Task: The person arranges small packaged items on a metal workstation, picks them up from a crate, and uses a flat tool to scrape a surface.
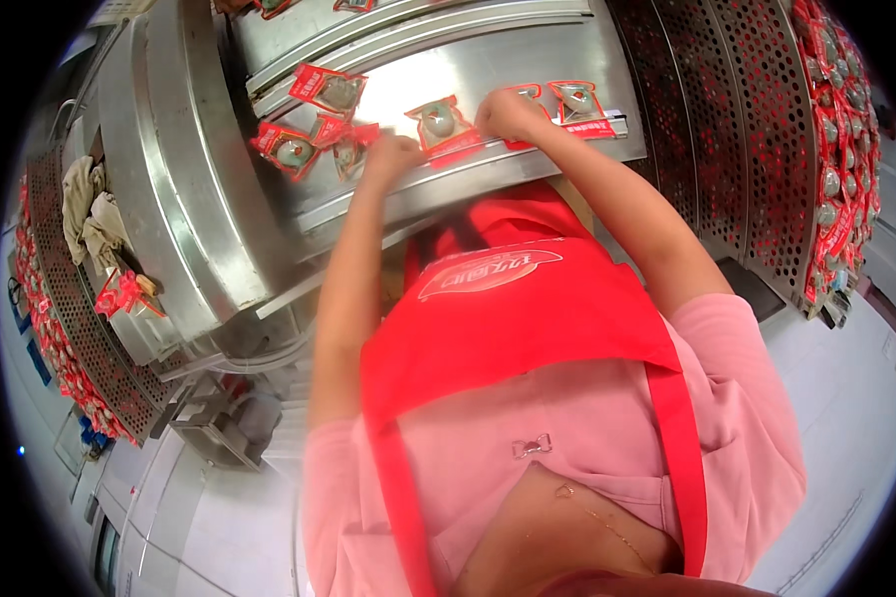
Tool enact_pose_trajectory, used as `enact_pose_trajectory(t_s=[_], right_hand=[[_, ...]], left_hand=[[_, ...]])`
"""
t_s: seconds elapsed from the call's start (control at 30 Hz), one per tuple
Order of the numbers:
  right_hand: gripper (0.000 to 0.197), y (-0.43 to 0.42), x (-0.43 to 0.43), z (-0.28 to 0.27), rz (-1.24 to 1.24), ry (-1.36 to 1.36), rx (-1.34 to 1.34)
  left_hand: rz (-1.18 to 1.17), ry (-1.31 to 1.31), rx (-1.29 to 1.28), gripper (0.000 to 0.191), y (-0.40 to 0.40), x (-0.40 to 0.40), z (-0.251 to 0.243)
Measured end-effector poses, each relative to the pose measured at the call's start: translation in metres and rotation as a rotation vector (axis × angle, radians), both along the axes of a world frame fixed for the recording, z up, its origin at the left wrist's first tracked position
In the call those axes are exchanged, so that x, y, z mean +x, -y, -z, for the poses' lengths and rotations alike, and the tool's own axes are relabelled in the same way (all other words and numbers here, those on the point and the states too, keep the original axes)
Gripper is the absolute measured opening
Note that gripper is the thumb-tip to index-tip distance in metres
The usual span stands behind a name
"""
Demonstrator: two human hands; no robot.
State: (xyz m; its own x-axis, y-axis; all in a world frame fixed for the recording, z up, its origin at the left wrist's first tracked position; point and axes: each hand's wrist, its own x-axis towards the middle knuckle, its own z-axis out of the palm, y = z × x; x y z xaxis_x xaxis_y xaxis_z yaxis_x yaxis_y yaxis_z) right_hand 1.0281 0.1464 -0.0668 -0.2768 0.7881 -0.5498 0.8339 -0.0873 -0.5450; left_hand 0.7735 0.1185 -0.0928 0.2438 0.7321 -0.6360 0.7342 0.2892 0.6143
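Note:
Clear-and-red plastic pouches, each with a pale greenish egg-like item inside, lie on a steel machine bed. My right hand (pixel 514 116) has its curled fingertips at the right corner of the red end of the middle pouch (pixel 439 122). Under and behind that hand, another pouch (pixel 529 92) is partly hidden. My left hand (pixel 394 160) is blurred, its fingertips close to the middle pouch's left corner; its grip is unclear. Beside its wrist lies a pouch (pixel 348 155). At the right end, one pouch (pixel 579 101) lies with its red end across the metal front strip (pixel 621 125).
Left of the bed, a loose group includes an upper pouch (pixel 336 91) and a lower pouch (pixel 294 152). A heavy steel lid (pixel 187 149) stands farther left, near crumpled cloths (pixel 93 213). Perforated metal crates (pixel 761 142) with many pouches flank the right side.

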Motion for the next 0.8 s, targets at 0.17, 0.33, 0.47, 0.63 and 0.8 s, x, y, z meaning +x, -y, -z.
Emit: enact_pose_trajectory(t_s=[0.17,0.33,0.47,0.63,0.8], right_hand=[[0.024,-0.006,-0.002,-0.015,-0.200,0.297,-0.115],[0.017,0.034,-0.001,-0.038,-0.351,-0.229,0.385],[0.012,0.054,-0.007,-0.036,-0.250,-0.077,0.334],[0.012,0.060,0.026,-0.045,-0.208,-0.042,0.348],[0.016,0.025,0.013,-0.058,-0.147,-0.147,0.278]], left_hand=[[0.150,-0.074,0.093,0.039,0.016,0.005,-0.048],[0.208,-0.162,0.432,0.045,0.042,0.011,-0.059],[0.204,-0.114,0.521,0.027,0.045,0.016,-0.045],[0.234,0.021,0.596,0.017,0.045,0.035,-0.040],[0.112,0.127,0.773,0.014,0.058,0.025,-0.038]])
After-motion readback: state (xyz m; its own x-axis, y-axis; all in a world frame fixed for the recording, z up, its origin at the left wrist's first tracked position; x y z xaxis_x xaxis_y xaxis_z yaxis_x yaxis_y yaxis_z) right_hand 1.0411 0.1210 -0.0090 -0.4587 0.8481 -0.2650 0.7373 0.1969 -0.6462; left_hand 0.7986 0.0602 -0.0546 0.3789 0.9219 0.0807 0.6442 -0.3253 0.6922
